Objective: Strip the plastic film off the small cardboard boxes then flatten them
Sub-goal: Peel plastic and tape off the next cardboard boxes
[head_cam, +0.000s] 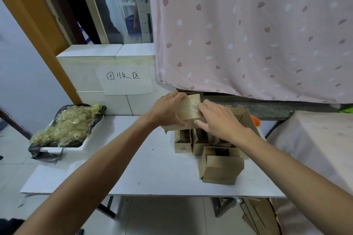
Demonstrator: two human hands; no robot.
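A small cardboard box (190, 106) with clear plastic film on it is held above the back of the white table (152, 173). My left hand (168, 109) grips its left side, thumb under the front edge. My right hand (217, 118) is at the box's right side, its fingertips pinching the film (196, 105) near the top seam. Below the hands stand several opened small boxes (193, 142), and a stack of flattened ones (221, 168) lies near the table's front right.
A black-lined tray (47, 150) heaped with stripped film (65, 126) sits at the table's left end. A larger open carton (246, 118) stands behind my right hand. A pink curtain hangs behind; a cloth-covered surface (315, 139) is right. More flattened cardboard (256, 213) lies under the table.
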